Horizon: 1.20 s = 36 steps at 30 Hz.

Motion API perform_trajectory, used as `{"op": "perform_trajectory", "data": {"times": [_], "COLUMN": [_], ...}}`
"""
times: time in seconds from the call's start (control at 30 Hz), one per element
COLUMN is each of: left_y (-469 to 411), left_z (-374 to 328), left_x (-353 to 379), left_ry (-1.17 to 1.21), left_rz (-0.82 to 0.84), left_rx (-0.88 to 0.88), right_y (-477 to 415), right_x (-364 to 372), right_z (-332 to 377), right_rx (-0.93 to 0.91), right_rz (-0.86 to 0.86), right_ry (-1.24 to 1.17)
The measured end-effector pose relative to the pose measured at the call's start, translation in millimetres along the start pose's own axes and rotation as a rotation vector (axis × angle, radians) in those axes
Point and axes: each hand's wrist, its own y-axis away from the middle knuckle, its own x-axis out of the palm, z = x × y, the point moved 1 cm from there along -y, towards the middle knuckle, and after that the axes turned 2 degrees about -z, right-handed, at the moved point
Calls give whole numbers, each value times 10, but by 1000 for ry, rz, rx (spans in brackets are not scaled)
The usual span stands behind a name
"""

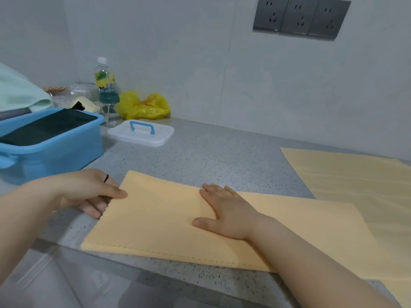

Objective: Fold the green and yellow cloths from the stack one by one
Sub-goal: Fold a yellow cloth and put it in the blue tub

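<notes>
- The yellow cloth [155, 221] lies flat near the front edge of the desk [211, 152], left of the middle. Its scalloped hem runs along the front and left sides.
- The left hand [89, 192] pinches the cloth's left edge, with the thumb on top and the fingers curled beneath it.
- The right hand [226, 212] lies flat on the cloth with its fingers straight and spread. It presses down and grips nothing.
- A yellow layer runs on to the right under the right forearm. I cannot tell whether it is the same cloth or another one.
- Handling, as a judgement:
  - The cloth looks thin, light and soft, with just enough body to lie smooth.
  - It should crease easily and may slide on the speckled top, so one palm should pin it down.
  - The corners or the hem are the best places to hold it.
- The stack [355, 178] of yellow cloths is spread flat towards the right edge of the desk.
- A blue bin [55, 156] stands at the left edge and holds a dark cloth [49, 127]. A green cloth [20, 92] is heaped behind the bin.
- Toward the back left corner are a clear box [142, 135] with a blue handle, a bottle [105, 85] and a yellow bag [142, 106].
- Grey sockets [301, 17] sit on the wall.
- The bottle's label shows yellow and green shapes, but its writing is too small to read. No other writing is legible.
</notes>
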Motion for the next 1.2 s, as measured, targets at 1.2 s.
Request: {"op": "perform_trajectory", "data": {"times": [1.2], "left_y": [-21], "left_z": [-1336], "left_x": [2048], "left_ry": [-391], "left_rz": [8], "left_rx": [686], "right_y": [839], "right_x": [-63], "right_z": [-1090], "right_rx": [402], "right_rz": [-156], "right_ry": [-9]}}
